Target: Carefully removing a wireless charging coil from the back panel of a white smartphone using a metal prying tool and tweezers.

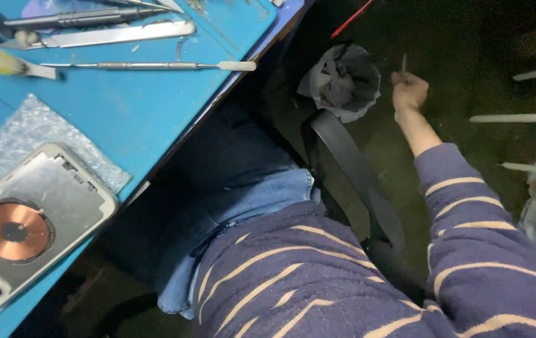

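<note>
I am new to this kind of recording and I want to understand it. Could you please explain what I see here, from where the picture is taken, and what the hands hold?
There is no machine here. A person wears a camera on the head, so the one picture looks down over their own striped sweater and jeans.

The right hand reaches out to the side, over a small bin lined with a bag on the dark floor, and pinches a thin metal tool. The left hand is not in view.

At the left is a blue work mat. On it lie an opened phone back housing with a round copper coil, resting on bubble wrap, and further up several slim metal tools, one of them a spatula.
</note>
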